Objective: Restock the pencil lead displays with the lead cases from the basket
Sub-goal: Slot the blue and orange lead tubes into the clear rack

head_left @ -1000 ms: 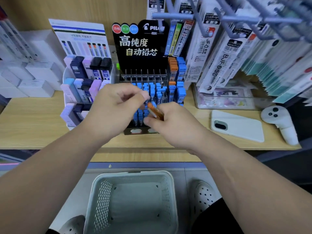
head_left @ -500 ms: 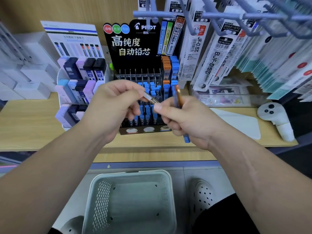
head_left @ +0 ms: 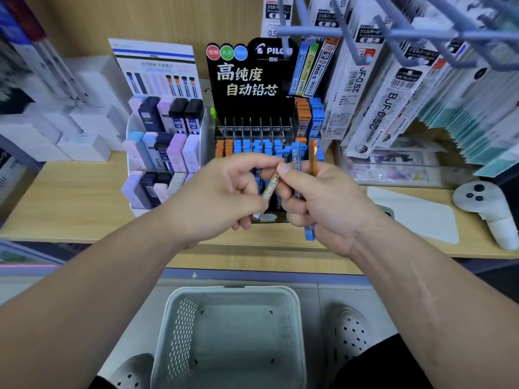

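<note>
- Head cam: basket [head_left: 230,290] sits on the floor between two shoes [head_left: 348,329], below the shelf [head_left: 70,197] edge; its mesh walls and flat bottom show.
- Pilot display [head_left: 252,80] stands mid-shelf. Its middle row holds orange cases at the left, then blue ones. One orange and one blue stack sit in the top right slots.
- White display [head_left: 165,153] stands just left of it, touching or nearly so. It has three tiers of pastel and dark cases.
- Left hand [head_left: 224,192] pinches the lower end of a tilted clear-orange case [head_left: 271,186] between thumb and forefinger.
- Right hand [head_left: 323,200] is curled round a blue case [head_left: 296,164] and an orange case [head_left: 313,160], both upright. The blue one's lower end pokes out under the fist. The right thumb tip touches the top of the clear-orange case.
- Both hands hang in front of the Pilot display and hide its lower front rows.
- Phone [head_left: 415,217] lies face down on the shelf to the right, with a white controller [head_left: 488,209] beside it.
- Packs [head_left: 365,80] hang on hooks [head_left: 393,32] at upper right, and the hooks cross in front of them.
- White boxes [head_left: 84,136] are stacked at the far left.
</note>
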